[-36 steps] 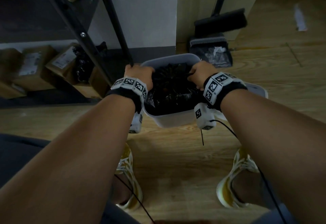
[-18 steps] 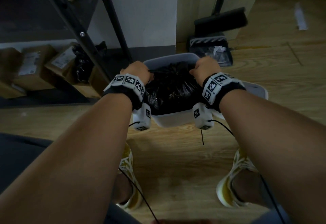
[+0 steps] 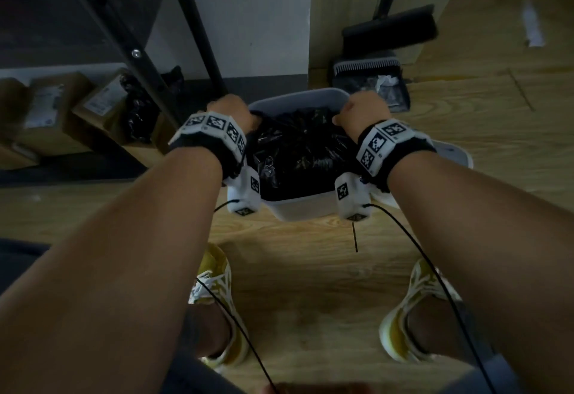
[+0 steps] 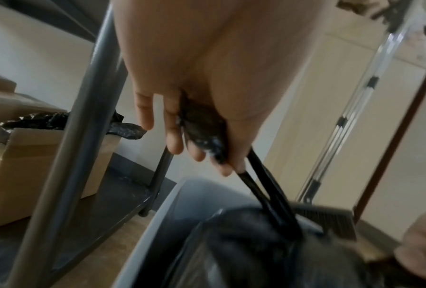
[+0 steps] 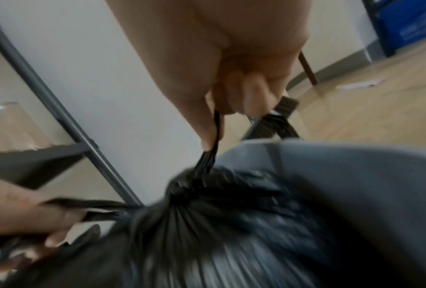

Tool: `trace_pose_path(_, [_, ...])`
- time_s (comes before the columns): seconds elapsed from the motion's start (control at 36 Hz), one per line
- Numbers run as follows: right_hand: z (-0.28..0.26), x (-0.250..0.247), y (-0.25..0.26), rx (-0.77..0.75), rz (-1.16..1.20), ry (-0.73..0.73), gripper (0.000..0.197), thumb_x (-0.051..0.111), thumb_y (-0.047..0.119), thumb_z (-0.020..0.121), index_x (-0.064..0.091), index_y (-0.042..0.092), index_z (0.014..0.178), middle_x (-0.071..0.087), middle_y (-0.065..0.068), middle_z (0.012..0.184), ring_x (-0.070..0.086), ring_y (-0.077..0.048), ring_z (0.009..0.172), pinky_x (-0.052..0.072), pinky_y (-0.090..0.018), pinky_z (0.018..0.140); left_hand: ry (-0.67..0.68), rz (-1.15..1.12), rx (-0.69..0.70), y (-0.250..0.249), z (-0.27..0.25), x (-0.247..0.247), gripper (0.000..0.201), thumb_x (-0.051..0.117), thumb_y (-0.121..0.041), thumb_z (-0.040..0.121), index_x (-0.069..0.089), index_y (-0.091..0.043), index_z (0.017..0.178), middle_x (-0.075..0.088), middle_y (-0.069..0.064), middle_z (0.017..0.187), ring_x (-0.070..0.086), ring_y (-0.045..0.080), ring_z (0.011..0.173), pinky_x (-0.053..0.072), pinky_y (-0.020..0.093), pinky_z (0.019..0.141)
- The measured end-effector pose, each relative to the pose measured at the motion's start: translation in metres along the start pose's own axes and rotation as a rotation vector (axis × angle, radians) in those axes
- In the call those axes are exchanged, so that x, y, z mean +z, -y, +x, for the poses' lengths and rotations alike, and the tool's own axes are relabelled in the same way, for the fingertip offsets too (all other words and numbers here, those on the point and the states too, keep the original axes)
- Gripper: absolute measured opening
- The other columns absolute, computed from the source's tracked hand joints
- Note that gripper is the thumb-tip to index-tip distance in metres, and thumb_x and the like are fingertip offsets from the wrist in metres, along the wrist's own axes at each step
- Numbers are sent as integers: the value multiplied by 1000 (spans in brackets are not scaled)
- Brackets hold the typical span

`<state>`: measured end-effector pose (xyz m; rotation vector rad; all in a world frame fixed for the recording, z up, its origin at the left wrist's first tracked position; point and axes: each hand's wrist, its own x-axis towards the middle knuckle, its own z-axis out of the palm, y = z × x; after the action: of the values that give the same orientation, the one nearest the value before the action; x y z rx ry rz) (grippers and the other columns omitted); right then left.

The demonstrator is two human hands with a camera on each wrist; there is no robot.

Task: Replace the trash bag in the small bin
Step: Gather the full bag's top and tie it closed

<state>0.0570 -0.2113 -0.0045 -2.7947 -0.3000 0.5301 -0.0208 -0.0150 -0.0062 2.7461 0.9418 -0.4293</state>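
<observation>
A small grey bin point(image 3: 299, 207) stands on the wood floor between my feet and the wall. A black trash bag point(image 3: 306, 151) fills it, its mouth gathered shut at the middle. My left hand point(image 3: 231, 108) grips a black drawstring loop point(image 4: 263, 187) on the bag's left side. My right hand point(image 3: 362, 111) pinches the other drawstring point(image 5: 213, 140) on the right. Both strings run taut from the gathered mouth point(image 5: 182, 191) out to the hands.
A black metal shelf leg point(image 3: 198, 30) rises just left of the bin, with cardboard boxes point(image 3: 52, 108) under the shelf. A broom and dustpan point(image 3: 372, 73) lean at the wall behind the bin. A grey lid point(image 3: 453, 154) lies to the right. My shoes point(image 3: 217, 294) stand near.
Both hands have drawn apart and up from the bag's middle toward the bin's far corners, pulling the drawstrings out and cinching the bag's mouth.
</observation>
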Motion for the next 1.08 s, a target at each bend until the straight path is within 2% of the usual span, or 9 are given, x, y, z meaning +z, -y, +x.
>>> trace_pose_path(0.17, [-9, -12, 11, -179, 182, -33, 26, 68, 24, 87, 74, 7, 105, 68, -8, 114, 63, -24, 106, 46, -26, 89, -1, -327, 149, -16, -11, -28, 45, 59, -36, 90, 65, -2, 118, 65, 16, 122, 57, 25, 92, 30, 15, 54])
trace_pose_path(0.36, [-24, -11, 28, -286, 278, 41, 27, 67, 20, 88, 72, 12, 114, 67, -7, 122, 60, -24, 115, 47, -30, 99, -20, -531, 187, -46, -17, -39, 33, 60, -31, 88, 67, -9, 113, 48, -6, 67, 40, 3, 55, 32, 13, 50])
trace_pose_path(0.5, [-19, -8, 30, -252, 279, 4, 29, 63, 26, 90, 72, 12, 113, 68, -9, 119, 61, -25, 114, 49, -31, 96, 43, -568, 220, -53, -24, -41, 17, 61, -30, 88, 56, -21, 74, 47, -8, 67, 43, 4, 58, 34, 13, 52])
trace_pose_path(0.58, [-16, -7, 27, -261, 322, -46, 26, 65, 19, 87, 74, 7, 108, 70, -11, 112, 64, -25, 106, 51, -28, 87, 121, -799, 211, -56, -25, -41, 20, 66, -29, 86, 68, -9, 86, 61, 2, 84, 55, 12, 78, 47, 17, 69])
trace_pose_path(0.67, [-12, -3, 22, -240, 406, -106, 20, 66, 13, 83, 75, 1, 97, 71, -15, 102, 66, -25, 93, 47, -23, 71, 127, -1116, 128, -57, -27, -38, 20, 56, -33, 93, 61, -14, 86, 59, 1, 79, 55, 10, 67, 43, 5, 41])
trace_pose_path(0.72, [-9, -2, 19, -230, 465, -96, 19, 66, 8, 82, 74, -3, 95, 71, -18, 102, 62, -20, 83, 46, -20, 64, 72, -1219, 90, -54, -25, -33, 22, 45, -26, 99, 54, -10, 87, 53, 2, 75, 52, 12, 63, 46, 12, 48])
trace_pose_path(0.86, [0, -3, 15, -116, 491, -34, 24, 65, 21, 82, 71, 10, 102, 58, -2, 85, 51, -14, 78, 40, -22, 70, -102, -824, 31, -37, -12, -11, 41, 32, -13, 103, 31, -27, 65, 58, 8, 109, 47, 12, 94, 49, 27, 87])
trace_pose_path(0.97, [4, 0, 17, -119, 614, -38, 21, 59, -2, 86, 66, -20, 92, 52, -10, 79, 49, -5, 56, 35, -22, 65, -22, -466, 58, -33, -13, -5, 28, 47, -17, 97, 64, -9, 119, 58, 15, 134, 48, 14, 92, 47, 26, 76])
trace_pose_path(1.08, [4, 1, 12, -147, 545, -58, 26, 66, 7, 79, 66, -18, 86, 56, -15, 77, 51, -20, 72, 38, -27, 62, 54, -361, 106, -44, -20, -5, 36, 63, -20, 85, 66, -3, 116, 67, 15, 120, 56, 21, 87, 44, 27, 61])
